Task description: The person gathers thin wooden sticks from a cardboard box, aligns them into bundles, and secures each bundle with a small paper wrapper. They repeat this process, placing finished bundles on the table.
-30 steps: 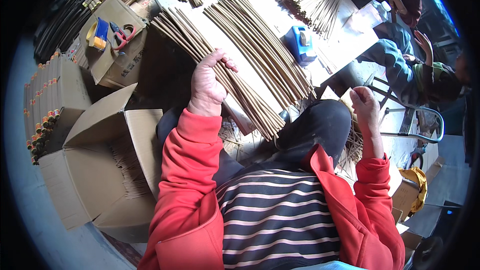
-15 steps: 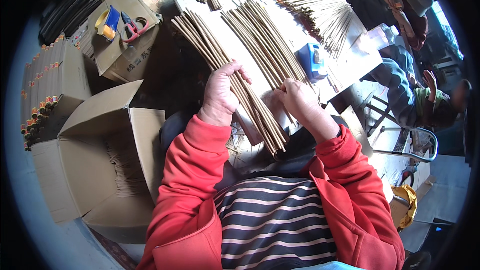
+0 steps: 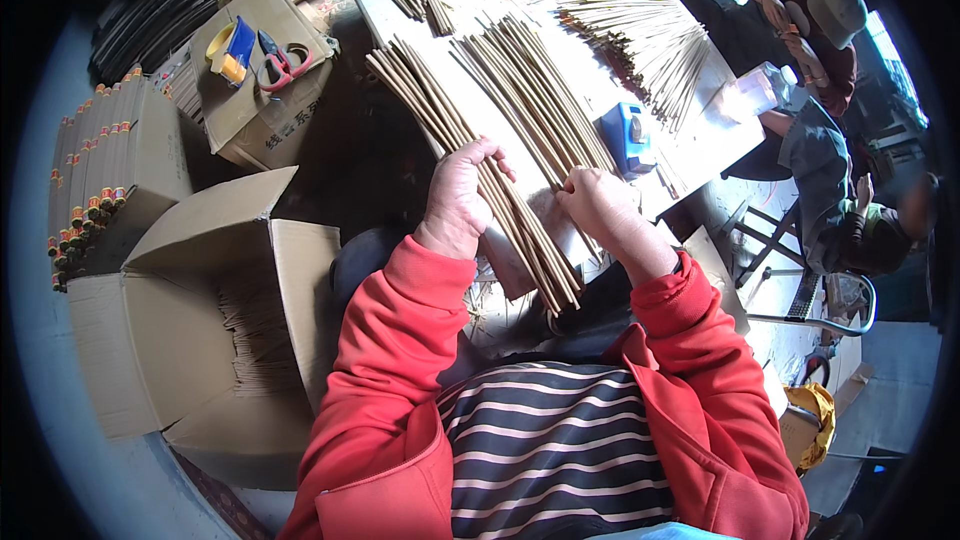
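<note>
My left hand (image 3: 462,195) is closed around a bundle of thin brown sticks (image 3: 425,100), which slants from the far left toward my lap. Its near ends stick out past the table's edge. To the right of it lies a second pile of the same brown sticks (image 3: 530,90) on the white table (image 3: 715,145). My right hand (image 3: 603,202) is over the near end of that pile, thumb and forefinger pinched together. Whatever is between those fingertips is hidden.
Beside the pile stands a blue tape dispenser (image 3: 628,140). Fanned sticks (image 3: 645,50) and a clear plastic bottle (image 3: 762,90) are farther off. At left, an open carton (image 3: 190,325) holds sticks; scissors (image 3: 283,67) lie on another box (image 3: 225,125). A co-worker (image 3: 835,15) sits at right.
The whole view has shifted slightly. Both hands keep nearly the same pose, the left still around its bundle. At far right, another person's raised hand has come down.
</note>
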A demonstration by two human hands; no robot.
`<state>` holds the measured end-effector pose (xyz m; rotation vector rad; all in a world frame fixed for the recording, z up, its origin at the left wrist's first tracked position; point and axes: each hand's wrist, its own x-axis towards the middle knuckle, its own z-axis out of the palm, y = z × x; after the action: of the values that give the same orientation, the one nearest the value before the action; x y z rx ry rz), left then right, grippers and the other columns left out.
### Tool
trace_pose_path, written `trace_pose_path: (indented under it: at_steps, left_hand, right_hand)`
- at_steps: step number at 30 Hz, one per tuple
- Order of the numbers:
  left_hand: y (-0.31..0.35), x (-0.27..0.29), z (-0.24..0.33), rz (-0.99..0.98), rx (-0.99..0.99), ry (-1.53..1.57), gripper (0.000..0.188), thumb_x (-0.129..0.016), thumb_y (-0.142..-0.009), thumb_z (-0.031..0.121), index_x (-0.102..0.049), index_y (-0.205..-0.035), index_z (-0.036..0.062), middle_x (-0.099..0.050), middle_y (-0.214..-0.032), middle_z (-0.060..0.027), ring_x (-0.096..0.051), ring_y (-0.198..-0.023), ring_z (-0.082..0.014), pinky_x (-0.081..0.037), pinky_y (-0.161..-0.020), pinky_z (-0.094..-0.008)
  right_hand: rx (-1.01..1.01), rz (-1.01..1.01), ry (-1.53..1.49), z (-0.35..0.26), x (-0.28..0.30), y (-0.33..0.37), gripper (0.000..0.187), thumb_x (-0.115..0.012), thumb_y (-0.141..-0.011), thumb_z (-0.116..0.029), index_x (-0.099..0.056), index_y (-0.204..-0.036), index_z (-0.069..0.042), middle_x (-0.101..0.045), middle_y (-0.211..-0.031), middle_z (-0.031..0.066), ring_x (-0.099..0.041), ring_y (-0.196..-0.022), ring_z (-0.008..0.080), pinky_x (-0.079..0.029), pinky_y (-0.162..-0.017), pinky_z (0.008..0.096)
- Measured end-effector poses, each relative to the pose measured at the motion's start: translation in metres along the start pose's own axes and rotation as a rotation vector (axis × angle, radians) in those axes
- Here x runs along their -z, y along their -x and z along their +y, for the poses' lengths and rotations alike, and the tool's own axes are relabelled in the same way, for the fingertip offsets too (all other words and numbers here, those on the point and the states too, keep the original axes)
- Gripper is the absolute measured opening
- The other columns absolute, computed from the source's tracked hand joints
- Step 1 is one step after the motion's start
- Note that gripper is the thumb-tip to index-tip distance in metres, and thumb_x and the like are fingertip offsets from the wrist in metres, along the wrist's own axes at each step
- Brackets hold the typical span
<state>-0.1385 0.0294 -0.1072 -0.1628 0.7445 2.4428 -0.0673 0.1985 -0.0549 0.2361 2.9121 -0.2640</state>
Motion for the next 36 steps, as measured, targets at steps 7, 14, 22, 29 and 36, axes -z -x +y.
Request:
trace_pose_path:
  at_steps: [7, 14, 22, 29, 36]
  left_hand:
    - [0.001, 0.005, 0.003, -0.017, 0.028, 0.092, 0.006, -0.057, -0.082, 0.008, -0.055, -0.079, 0.0022, -0.056, -0.069, -0.0076, -0.056, -0.063, -0.02, -0.049, -0.062, -0.0343]
    - [0.004, 0.002, 0.0, 0.053, 0.047, 0.06, 0.011, -0.058, -0.082, 0.008, -0.057, -0.087, -0.0013, -0.061, -0.077, -0.0105, -0.057, -0.065, -0.0195, -0.051, -0.062, -0.0334]
    - [0.01, -0.013, 0.005, 0.081, 0.099, 0.143, 0.017, -0.055, -0.083, 0.013, -0.058, -0.088, -0.0035, -0.063, -0.08, -0.0133, -0.061, -0.072, -0.0229, -0.051, -0.068, -0.0336]
    - [0.006, 0.002, 0.008, -0.062, 0.063, 0.089, 0.014, -0.056, -0.084, 0.011, -0.058, -0.088, -0.0033, -0.061, -0.077, -0.0105, -0.061, -0.07, -0.0216, -0.053, -0.066, -0.0331]
    - [0.007, 0.004, 0.005, 0.013, 0.02, 0.036, 0.014, -0.055, -0.083, 0.009, -0.058, -0.088, -0.0042, -0.061, -0.078, -0.0101, -0.06, -0.069, -0.0197, -0.052, -0.065, -0.0327]
  right_hand:
    - [-0.1, -0.148, -0.076, -0.017, 0.018, -0.002, 0.025, -0.064, -0.075, -0.027, -0.067, -0.086, -0.005, -0.065, -0.078, 0.0164, -0.064, -0.076, 0.0308, -0.051, -0.069, 0.0378]
    - [-0.041, 0.039, -0.158, -0.004, 0.004, 0.001, 0.025, -0.061, -0.076, -0.025, -0.067, -0.084, -0.002, -0.064, -0.071, 0.017, -0.064, -0.069, 0.0294, -0.05, -0.065, 0.0364]
    - [0.028, -0.111, -0.487, -0.019, 0.025, 0.028, 0.023, -0.062, -0.078, -0.021, -0.063, -0.082, 0.001, -0.06, -0.063, 0.0076, -0.058, -0.059, 0.0127, -0.047, -0.056, 0.0285]
    - [0.231, 0.226, -0.346, -0.004, -0.004, 0.002, 0.021, -0.059, -0.085, -0.024, -0.058, -0.082, -0.004, -0.061, -0.071, 0.0105, -0.061, -0.065, 0.0251, -0.048, -0.059, 0.0344]
    - [0.049, 0.211, -0.09, -0.002, -0.005, -0.008, 0.022, -0.059, -0.082, -0.025, -0.058, -0.087, -0.004, -0.061, -0.084, 0.0149, -0.061, -0.08, 0.0323, -0.048, -0.07, 0.0395]
